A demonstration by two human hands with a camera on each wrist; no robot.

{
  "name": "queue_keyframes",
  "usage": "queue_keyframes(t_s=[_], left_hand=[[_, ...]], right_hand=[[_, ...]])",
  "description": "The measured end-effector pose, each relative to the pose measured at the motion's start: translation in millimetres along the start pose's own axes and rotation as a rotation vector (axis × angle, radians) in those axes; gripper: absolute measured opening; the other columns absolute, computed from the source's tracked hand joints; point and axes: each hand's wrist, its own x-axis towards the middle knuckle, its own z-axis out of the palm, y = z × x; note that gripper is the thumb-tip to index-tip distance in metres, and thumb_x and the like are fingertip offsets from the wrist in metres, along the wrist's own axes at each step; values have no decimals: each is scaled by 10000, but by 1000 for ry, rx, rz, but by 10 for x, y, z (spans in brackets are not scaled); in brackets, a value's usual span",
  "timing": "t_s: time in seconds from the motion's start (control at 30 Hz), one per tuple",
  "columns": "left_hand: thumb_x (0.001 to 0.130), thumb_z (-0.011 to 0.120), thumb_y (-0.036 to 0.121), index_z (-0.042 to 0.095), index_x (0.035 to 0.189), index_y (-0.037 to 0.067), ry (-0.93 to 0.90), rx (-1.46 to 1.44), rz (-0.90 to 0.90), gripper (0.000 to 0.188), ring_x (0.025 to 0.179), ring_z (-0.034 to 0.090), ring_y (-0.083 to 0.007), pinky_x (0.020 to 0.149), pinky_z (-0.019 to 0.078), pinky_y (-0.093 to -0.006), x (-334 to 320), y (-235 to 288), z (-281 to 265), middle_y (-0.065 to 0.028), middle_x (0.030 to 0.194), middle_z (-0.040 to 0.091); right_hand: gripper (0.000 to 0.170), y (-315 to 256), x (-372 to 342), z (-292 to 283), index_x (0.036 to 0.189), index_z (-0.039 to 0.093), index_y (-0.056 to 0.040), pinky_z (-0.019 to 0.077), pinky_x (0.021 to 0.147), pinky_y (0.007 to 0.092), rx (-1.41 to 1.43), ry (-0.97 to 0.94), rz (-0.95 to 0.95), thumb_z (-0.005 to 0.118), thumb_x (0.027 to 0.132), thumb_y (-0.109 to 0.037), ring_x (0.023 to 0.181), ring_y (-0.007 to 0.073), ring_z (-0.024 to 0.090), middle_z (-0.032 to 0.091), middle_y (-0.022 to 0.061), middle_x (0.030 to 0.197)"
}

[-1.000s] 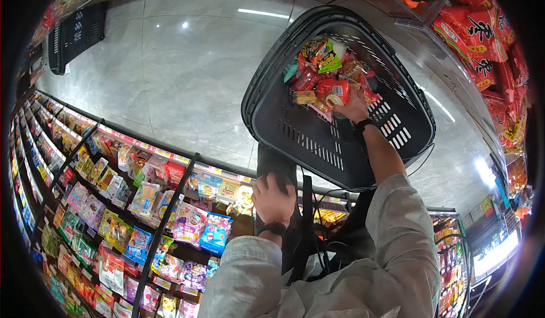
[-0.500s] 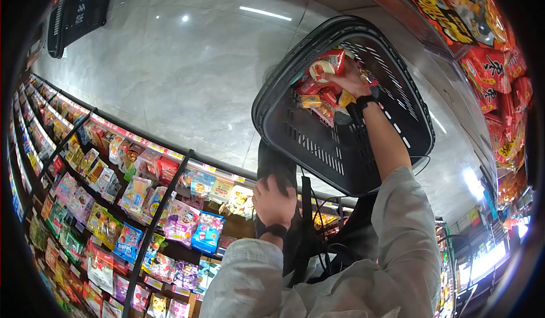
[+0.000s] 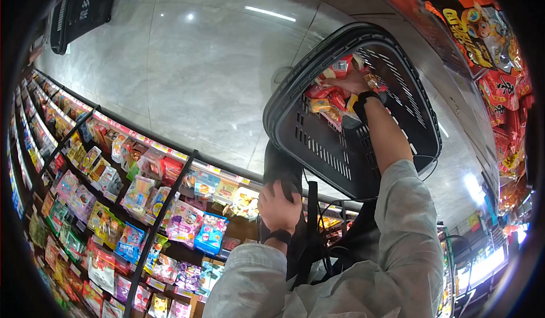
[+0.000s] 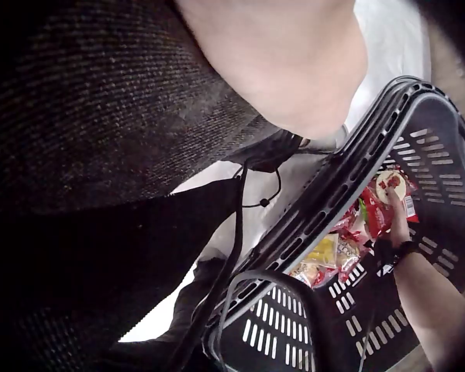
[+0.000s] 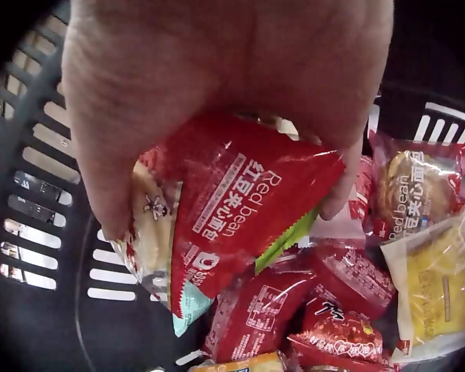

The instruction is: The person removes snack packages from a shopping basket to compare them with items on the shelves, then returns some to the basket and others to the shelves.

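My right hand (image 3: 353,83) reaches down into a black shopping basket (image 3: 318,133). In the right wrist view its fingers grip a red and clear packet of red bean bread (image 5: 244,198) from above, over the other snacks. Under and beside it lie red packets (image 5: 263,310), a yellow-filled wrapper (image 5: 439,287) and another red bean bread packet (image 5: 418,186). My left hand (image 3: 280,209) rests on my dark-trousered knee, fingers relaxed and holding nothing; the left wrist view shows part of that hand (image 4: 287,62) over dark ribbed cloth.
Shelves of bagged sweets (image 3: 133,241) run along the left. Red snack bags (image 3: 499,105) fill a display at the right. Another black basket (image 3: 82,14) stands on the grey tiled floor (image 3: 198,74) at the far left. A thin cord (image 3: 437,164) hangs by my right arm.
My right hand has carried the red bean bread packet toward the far end of the basket, over the other snacks. My left hand has stayed on the knee. The head view has shifted slightly.
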Motion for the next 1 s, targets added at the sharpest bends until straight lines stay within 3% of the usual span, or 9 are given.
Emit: queue_keyframes(t_s=[0.17, 0.27, 0.37, 0.67, 0.77, 0.87, 1.0], left_hand=[[777, 689, 332, 623, 1230, 85, 1, -13, 0, 520, 1114, 586, -392, 939, 479, -520, 7, 0, -15, -170, 1216, 598], [777, 689, 330, 624, 1225, 81, 22, -2, 17, 517, 1111, 586, -393, 933, 482, -520, 6, -3, -14, -173, 1214, 597], [777, 689, 328, 626, 1220, 78, 29, 2, 33, 512, 1110, 586, -393, 927, 485, -521, 2, 1, 2, -174, 1212, 596], [776, 688, 338, 628, 1214, 77, 28, 1, 19, 513, 1091, 585, -393, 891, 495, -526, -7, -26, 22, -169, 1209, 596], [780, 684, 343, 627, 1216, 77, 18, -5, 14, 514, 1093, 584, -393, 894, 493, -525, -14, -46, 21, -171, 1211, 596], [780, 687, 341, 626, 1215, 78, 20, -10, 14, 511, 1093, 584, -393, 895, 493, -525, -30, -71, 49, -171, 1212, 596], [778, 696, 335, 627, 1210, 81, 34, -22, 35, 506, 1092, 585, -393, 900, 490, -525, -35, -61, 50, -172, 1214, 597]], right_hand=[[838, 95, -22, 150, 1329, 649, -113, 355, 1174, 423, 0, 79, -43, 846, 665, -585, 1400, 383, 413, 623, 166, 1385], [788, 164, -69, 265, 1317, 656, -110, 330, 1183, 440, 15, 77, -108, 832, 699, -566, 1389, 400, 400, 630, 158, 1379], [735, 152, -198, 424, 1302, 664, -111, 305, 1195, 457, 15, 190, -120, 827, 726, -538, 1371, 407, 408, 651, 145, 1346], [823, 97, -462, 596, 1363, 603, -94, 308, 1202, 464, 65, 300, -68, 866, 702, -508, 1410, 422, 363, 478, 213, 1502], [875, 294, -256, 653, 1382, 589, -106, 293, 1222, 464, 90, 253, -110, 869, 675, -539, 1451, 426, 336, 507, 206, 1492], [903, 221, -92, 469, 1376, 602, -111, 292, 1231, 453, 33, 75, -40, 870, 646, -568, 1479, 418, 316, 530, 202, 1485], [908, 134, -76, 359, 1367, 616, -99, 308, 1225, 435, -27, 125, -64, 867, 638, -578, 1479, 393, 329, 546, 201, 1477]])
